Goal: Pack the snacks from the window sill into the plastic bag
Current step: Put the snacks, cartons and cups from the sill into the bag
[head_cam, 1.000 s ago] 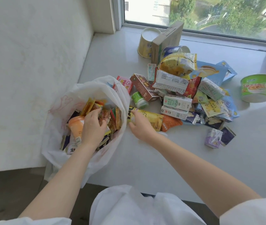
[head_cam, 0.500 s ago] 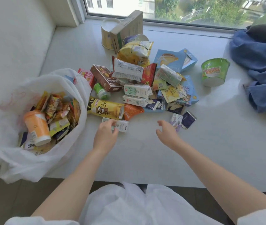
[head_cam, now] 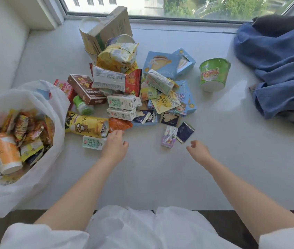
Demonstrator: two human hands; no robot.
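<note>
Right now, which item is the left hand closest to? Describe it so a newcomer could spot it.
Start at the white plastic bag on the sill's left edge and go right to the long yellow snack packet. Just below that packet lies a small white milk carton with green characters, flat, beside the left hand. Unlike the two similar cartons, it lies apart from the pile.

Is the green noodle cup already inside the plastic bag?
No: the green noodle cup stands on the window sill at the right of the snack pile, far from the plastic bag at the left.
</note>
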